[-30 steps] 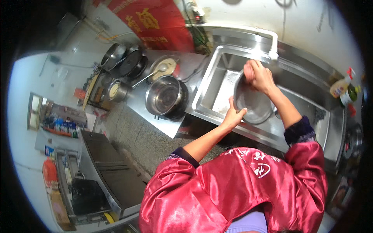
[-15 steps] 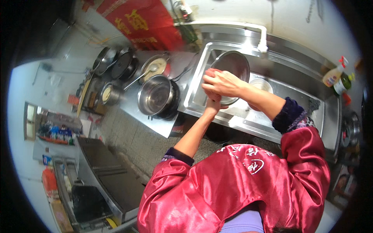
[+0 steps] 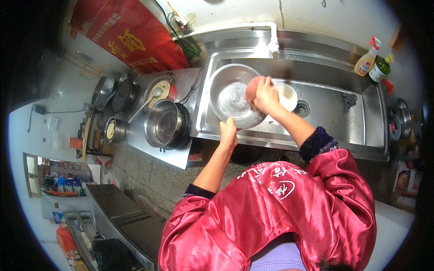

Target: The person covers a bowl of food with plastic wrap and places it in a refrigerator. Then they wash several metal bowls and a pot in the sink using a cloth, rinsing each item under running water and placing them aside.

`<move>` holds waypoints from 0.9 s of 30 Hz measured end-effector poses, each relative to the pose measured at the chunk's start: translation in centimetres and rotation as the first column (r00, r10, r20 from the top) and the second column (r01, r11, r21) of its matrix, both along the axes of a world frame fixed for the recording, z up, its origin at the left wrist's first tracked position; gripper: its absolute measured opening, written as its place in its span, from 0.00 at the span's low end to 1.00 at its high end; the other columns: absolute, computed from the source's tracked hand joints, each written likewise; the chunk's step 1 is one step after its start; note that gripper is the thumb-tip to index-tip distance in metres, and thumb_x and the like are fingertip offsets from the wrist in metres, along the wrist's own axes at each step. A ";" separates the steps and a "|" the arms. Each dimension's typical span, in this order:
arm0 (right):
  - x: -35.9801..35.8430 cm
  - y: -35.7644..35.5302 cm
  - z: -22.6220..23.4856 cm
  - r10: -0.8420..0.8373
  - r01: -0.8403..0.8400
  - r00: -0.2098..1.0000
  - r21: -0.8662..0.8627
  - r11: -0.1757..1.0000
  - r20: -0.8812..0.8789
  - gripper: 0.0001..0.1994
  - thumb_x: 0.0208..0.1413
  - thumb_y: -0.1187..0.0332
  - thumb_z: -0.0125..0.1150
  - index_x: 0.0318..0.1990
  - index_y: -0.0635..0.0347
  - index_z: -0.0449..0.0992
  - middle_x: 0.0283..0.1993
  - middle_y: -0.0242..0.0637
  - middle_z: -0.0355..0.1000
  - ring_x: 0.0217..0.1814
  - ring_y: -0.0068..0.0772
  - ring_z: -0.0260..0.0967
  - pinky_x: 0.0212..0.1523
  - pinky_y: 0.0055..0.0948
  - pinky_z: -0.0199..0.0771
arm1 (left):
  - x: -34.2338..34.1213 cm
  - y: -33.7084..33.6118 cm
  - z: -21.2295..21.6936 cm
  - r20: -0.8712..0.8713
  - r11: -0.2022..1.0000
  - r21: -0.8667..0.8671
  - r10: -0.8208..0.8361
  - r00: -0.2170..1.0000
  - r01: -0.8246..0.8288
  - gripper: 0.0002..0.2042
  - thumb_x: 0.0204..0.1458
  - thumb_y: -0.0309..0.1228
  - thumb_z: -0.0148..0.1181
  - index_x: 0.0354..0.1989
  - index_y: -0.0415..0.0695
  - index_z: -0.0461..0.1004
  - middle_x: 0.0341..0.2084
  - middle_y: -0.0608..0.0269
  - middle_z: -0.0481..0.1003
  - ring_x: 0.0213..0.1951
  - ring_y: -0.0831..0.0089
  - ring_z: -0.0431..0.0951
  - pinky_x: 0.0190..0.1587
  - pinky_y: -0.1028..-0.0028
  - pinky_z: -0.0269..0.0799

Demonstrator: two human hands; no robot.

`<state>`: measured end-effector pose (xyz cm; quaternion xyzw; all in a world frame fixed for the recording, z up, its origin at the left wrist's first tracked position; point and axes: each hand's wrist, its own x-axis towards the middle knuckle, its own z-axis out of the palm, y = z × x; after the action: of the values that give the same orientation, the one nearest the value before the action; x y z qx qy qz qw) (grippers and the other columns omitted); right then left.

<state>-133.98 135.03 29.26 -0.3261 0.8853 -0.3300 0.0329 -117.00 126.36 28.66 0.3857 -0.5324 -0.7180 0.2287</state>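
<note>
A large round metal basin [image 3: 224, 80] lies face up over the left part of the steel sink [image 3: 332, 118], its inside wet with whitish swirls. My left hand [image 3: 228, 131] grips its near rim, thumb over the edge. In my right hand [image 3: 266, 98] is a reddish scrubbing cloth [image 3: 253, 89], pressed to the basin's right inner wall; the hand is slightly blurred and hides part of it. Just right of that hand, a small white bowl [image 3: 288, 95] sits in the sink, partly covered by my wrist.
A white pipe faucet [image 3: 273, 46] juts over the sink. Right of the faucet, near the wall, stand a spray bottle [image 3: 367, 58] and a green bottle [image 3: 380, 70]. A dark scrubber [image 3: 349, 101] lies in the sink. On the left counter are a steel pot [image 3: 162, 123] and several pans.
The basin has gone from tilted on its side to lying face up. My hands have parted: the right with the cloth moved to the basin's right side, the left stays at the near rim.
</note>
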 end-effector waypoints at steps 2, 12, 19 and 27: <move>2.5 0.2 -0.9 0.284 -0.282 0.959 -0.075 0.956 0.012 0.33 0.38 0.74 0.66 0.53 0.74 0.57 0.52 0.59 0.60 0.47 0.59 0.71 0.49 0.47 0.72 | 0.1 0.0 -0.3 0.055 0.999 0.053 -0.005 0.998 0.002 0.25 0.51 0.24 0.45 0.58 0.29 0.56 0.51 0.45 0.67 0.46 0.62 0.74 0.42 0.63 0.75; -2.0 -1.5 1.1 0.213 -0.373 0.712 -0.103 0.922 -0.669 0.17 0.38 0.62 0.67 0.38 0.51 0.72 0.49 0.39 0.63 0.47 0.38 0.63 0.41 0.43 0.67 | -0.6 0.4 -0.1 0.042 0.989 -0.146 0.014 0.999 -0.008 0.18 0.56 0.30 0.45 0.51 0.29 0.67 0.43 0.53 0.73 0.43 0.64 0.73 0.49 0.67 0.70; 5.2 -1.2 -2.2 0.778 -0.481 0.539 -0.641 0.598 0.322 0.22 0.40 0.76 0.59 0.49 0.62 0.70 0.53 0.47 0.64 0.59 0.50 0.62 0.58 0.37 0.64 | -0.6 -2.3 0.8 0.078 0.999 -0.011 0.047 0.996 -0.046 0.34 0.62 0.56 0.38 0.52 0.30 0.68 0.49 0.49 0.72 0.50 0.62 0.72 0.51 0.66 0.71; -4.8 3.6 -0.3 0.809 -0.780 0.227 0.396 0.485 -0.543 0.22 0.30 0.64 0.70 0.40 0.43 0.75 0.56 0.28 0.67 0.60 0.40 0.59 0.54 0.50 0.61 | 1.9 -7.1 1.4 0.246 0.959 -0.055 -0.257 0.935 0.278 0.24 0.62 0.34 0.44 0.64 0.37 0.52 0.57 0.46 0.62 0.53 0.61 0.70 0.51 0.64 0.70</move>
<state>-138.82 138.64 29.01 -0.8223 0.5463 -0.1067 -0.1187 -115.14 119.30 30.08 0.3819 -0.6346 -0.6670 0.0808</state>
